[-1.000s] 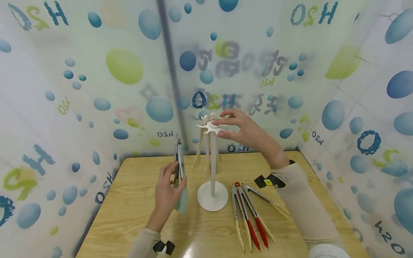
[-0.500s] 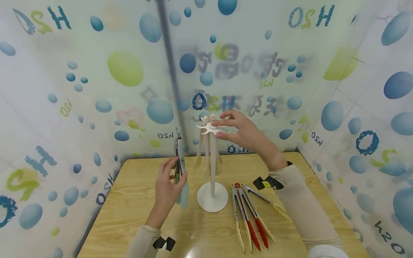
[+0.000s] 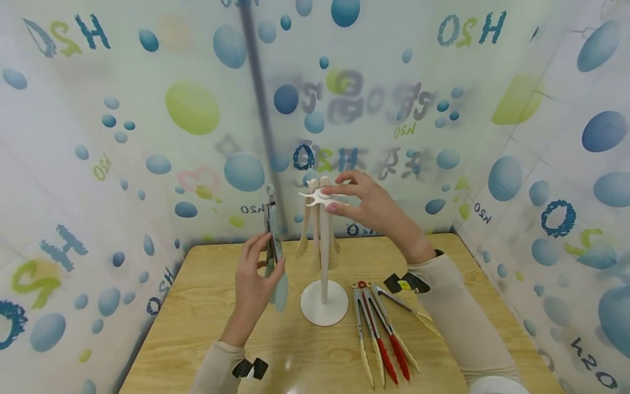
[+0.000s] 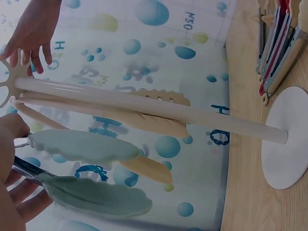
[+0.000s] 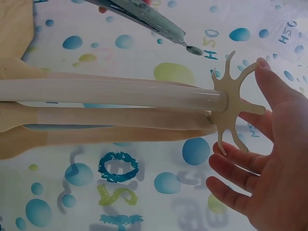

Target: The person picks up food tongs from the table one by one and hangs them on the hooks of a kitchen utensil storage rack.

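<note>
My left hand grips metal tongs with pale green tips, held tips down just left of the white utensil stand. The hanging ring of these tongs is at their upper end, level with the stand's top in the head view. In the left wrist view the two green tips are spread apart. My right hand holds the hooked top of the stand, with the thumb on one hook and fingertips at others. Beige utensils hang from the hooks at the far side, including a slotted one.
On the wooden table, right of the stand's round base, lie several tongs: red-tipped tongs among cream-tipped ones. Another cream-tipped pair angles off under the right sleeve. A patterned curtain encloses the table.
My left hand has raised the green-tipped tongs slightly, so their ring is higher beside the stand. The right hand stays at the stand's top.
</note>
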Demonstrator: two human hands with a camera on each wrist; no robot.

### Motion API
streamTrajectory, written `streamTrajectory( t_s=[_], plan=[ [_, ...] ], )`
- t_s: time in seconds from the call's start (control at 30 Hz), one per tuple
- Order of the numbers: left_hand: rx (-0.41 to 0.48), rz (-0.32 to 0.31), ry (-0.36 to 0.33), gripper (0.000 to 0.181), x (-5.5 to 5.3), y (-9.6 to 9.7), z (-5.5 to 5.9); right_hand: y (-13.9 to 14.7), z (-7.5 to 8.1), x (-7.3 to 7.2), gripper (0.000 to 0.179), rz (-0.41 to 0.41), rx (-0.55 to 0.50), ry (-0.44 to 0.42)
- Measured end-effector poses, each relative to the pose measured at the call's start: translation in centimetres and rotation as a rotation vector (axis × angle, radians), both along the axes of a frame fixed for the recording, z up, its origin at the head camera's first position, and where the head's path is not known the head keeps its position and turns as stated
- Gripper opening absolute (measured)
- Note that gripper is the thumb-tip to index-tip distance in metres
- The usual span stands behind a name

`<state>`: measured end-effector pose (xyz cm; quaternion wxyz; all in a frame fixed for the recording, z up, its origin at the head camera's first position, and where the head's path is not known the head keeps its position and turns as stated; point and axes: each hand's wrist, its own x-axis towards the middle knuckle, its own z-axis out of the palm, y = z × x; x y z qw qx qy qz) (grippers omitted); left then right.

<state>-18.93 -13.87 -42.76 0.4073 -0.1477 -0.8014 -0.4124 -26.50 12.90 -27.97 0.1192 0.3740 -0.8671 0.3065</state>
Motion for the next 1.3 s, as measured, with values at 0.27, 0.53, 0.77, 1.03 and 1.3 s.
streamTrajectory(
  t_s=[0.27, 0.53, 0.77, 1.03, 1.3],
  plan=[
    [0.006, -0.028, 0.031, 0.06, 0.1, 0.2, 1.0, -0.3, -0.1, 0.3, 0.043, -0.017, -0.008, 0.021],
    [0.014, -0.061, 0.061, 0.06, 0.0, 0.4, 1.3, -0.5, -0.4, 0.6, 0.043, -0.046, -0.031, 0.03],
    [0.016, -0.082, 0.074, 0.06, -0.3, 0.5, 1.2, -0.7, -0.5, 1.1, 0.045, -0.078, -0.043, 0.028],
    [0.006, -0.105, 0.058, 0.06, -0.6, 0.6, 0.7, -1.0, -0.1, 1.7, 0.051, -0.09, 0.01, 0.04],
    [-0.071, -0.105, 0.058, 0.062, -0.9, 0.6, 0.3, -0.9, 0.2, 1.7, 0.048, -0.097, 0.027, 0.075]
  ],
)
